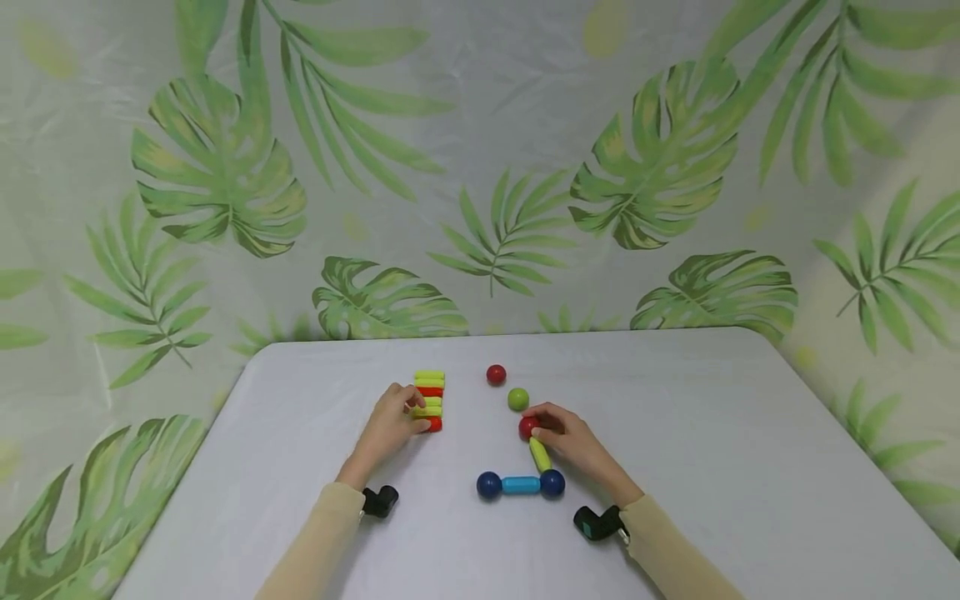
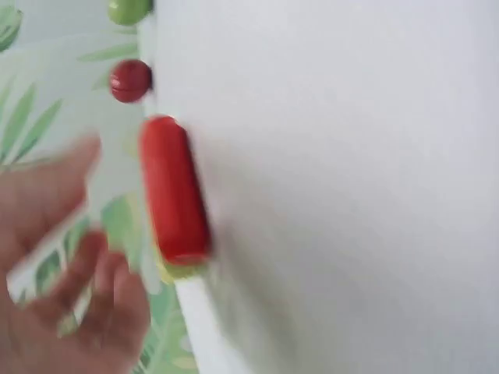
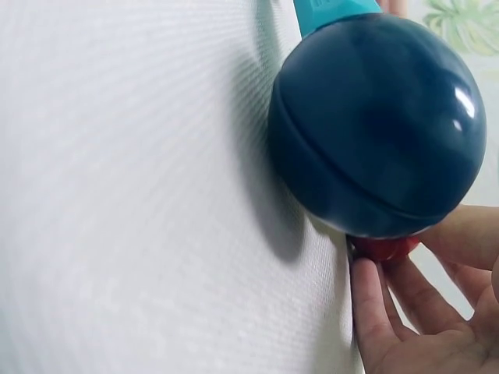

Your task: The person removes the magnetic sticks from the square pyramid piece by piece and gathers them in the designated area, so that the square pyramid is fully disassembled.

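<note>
My right hand [image 1: 572,437] pinches a red ball [image 1: 528,427] on the white table. A yellow-green rod [image 1: 540,456] runs from that ball to a dark blue ball [image 1: 552,483], which hides much of the red ball in the right wrist view. A light blue rod [image 1: 521,486] joins the dark blue ball to another dark blue ball [image 1: 489,486]. My left hand [image 1: 388,422] hovers at a column of red and yellow-green rods. Its fingers are loosely bent and apart from the nearest red rod [image 2: 175,191] in the left wrist view, where the hand is blurred.
Behind the right hand lie a green ball [image 1: 518,399] and another red ball [image 1: 496,375]. Yellow-green rods [image 1: 430,377] form the far end of the column. A leaf-patterned cloth [image 1: 517,142] hangs behind the table [image 1: 697,400].
</note>
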Demonstrator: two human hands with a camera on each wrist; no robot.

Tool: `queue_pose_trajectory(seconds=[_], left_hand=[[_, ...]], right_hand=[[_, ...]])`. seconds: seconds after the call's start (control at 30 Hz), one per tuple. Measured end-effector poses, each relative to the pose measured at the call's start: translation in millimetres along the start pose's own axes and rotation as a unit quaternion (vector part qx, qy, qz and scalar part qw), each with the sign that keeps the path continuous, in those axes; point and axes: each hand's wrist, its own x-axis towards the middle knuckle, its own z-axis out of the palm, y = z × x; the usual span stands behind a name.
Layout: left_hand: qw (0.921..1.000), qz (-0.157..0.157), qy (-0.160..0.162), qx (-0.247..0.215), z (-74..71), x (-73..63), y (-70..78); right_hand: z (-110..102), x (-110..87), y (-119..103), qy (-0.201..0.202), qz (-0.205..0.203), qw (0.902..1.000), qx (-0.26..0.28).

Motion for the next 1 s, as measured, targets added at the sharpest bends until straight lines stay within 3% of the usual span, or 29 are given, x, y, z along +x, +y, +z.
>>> queue_pose_trajectory(seconds=[0.07, 0.13, 0.2, 0.3, 0.43, 0.5, 0.57, 0.63, 0.7, 0.77, 0.87, 1.0], left_hand=[[0.9953, 0.049, -0.073, -0.039, 6.7, -4.6, 11.9], [0.9789, 0.085, -0.167, -0.082, 16.8, -11.0, 24.8], [0.9615, 0.104, -0.239, -0.086, 29.4, -16.3, 35.9], [0.9501, 0.144, -0.276, -0.026, 46.7, -20.1, 46.0], [0.9465, 0.187, -0.259, 0.048, 57.3, -21.0, 50.9], [0.9473, 0.192, -0.251, 0.052, 57.2, -19.9, 50.5], [0.9541, 0.179, -0.237, 0.037, 54.4, -17.4, 49.7], [0.9678, 0.151, -0.201, 0.009, 51.6, -11.1, 47.6], [0.9827, 0.113, -0.144, -0.027, 49.0, -0.4, 46.5], [0.9924, 0.076, -0.079, -0.057, 48.3, 13.5, 45.6], [0.9966, 0.031, -0.014, -0.075, 51.4, 35.3, 43.4], [0.9985, 0.002, 0.009, -0.053, 60.4, 55.3, 39.1]], right_hand=[[-0.8, -0.7, 0.2, 0.000, 0.000, 1.0000, -0.001], [-1.7, -1.6, 0.3, 0.000, -0.002, 1.0000, -0.002], [-2.0, -2.1, 0.6, 0.000, -0.004, 1.0000, -0.001], [-1.7, -1.6, 0.9, -0.003, -0.013, 0.9999, 0.001], [-1.1, -0.3, 0.6, -0.003, -0.015, 0.9999, 0.005], [-1.3, 0.2, 0.5, -0.002, -0.007, 1.0000, 0.005], [-1.4, 0.2, 0.3, 0.000, 0.002, 1.0000, 0.003], [-2.2, 0.3, 0.7, 0.005, 0.008, 1.0000, 0.000], [-3.5, 0.1, 1.3, 0.008, 0.008, 0.9999, 0.000], [-4.8, -0.6, 1.4, 0.011, 0.005, 0.9999, 0.001], [-5.0, -0.1, 2.0, 0.007, 0.001, 1.0000, 0.003], [-2.7, 1.0, 1.8, -0.005, 0.004, 1.0000, 0.006]])
